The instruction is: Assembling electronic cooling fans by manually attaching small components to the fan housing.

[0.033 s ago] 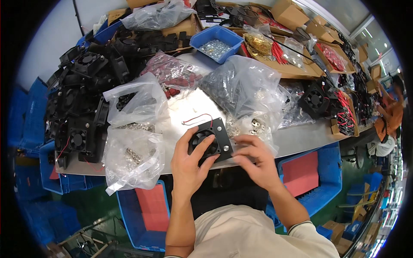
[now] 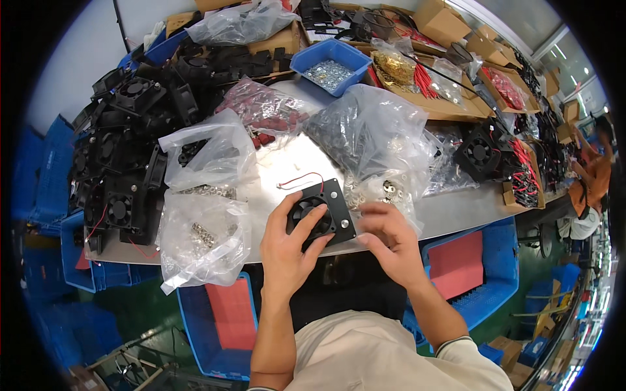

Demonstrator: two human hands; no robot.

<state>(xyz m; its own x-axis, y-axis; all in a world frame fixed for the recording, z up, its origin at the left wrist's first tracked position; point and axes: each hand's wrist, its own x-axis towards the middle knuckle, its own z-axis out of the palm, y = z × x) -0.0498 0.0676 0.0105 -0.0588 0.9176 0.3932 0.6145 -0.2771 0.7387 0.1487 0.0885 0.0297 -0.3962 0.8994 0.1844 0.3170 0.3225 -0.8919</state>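
Observation:
A black cooling fan on a square plate (image 2: pixel 335 210) lies at the table's front edge, with two silver screw heads on its right side and a thin red-and-black lead (image 2: pixel 301 177) beyond it. My left hand (image 2: pixel 291 238) grips it, fingers across the fan's face and thumb along the near edge. Just right of the plate is my right hand (image 2: pixel 393 244), its fingers slightly bent and the thumb apart, with nothing seen in it. An open plastic bag of small metal washers (image 2: pixel 390 191) lies right behind that hand.
Many black fans (image 2: pixel 117 163) are heaped at the left. Clear bags of metal parts (image 2: pixel 207 238) lie beside them. A blue bin of small metal pieces (image 2: pixel 330 57) stands at the back. Blue crates (image 2: pixel 502 260) sit below the front edge. A person in orange (image 2: pixel 590 173) is at far right.
My right hand's fingers have drawn slightly away from the plate's right edge, to the right. My left hand and the fan stay in place.

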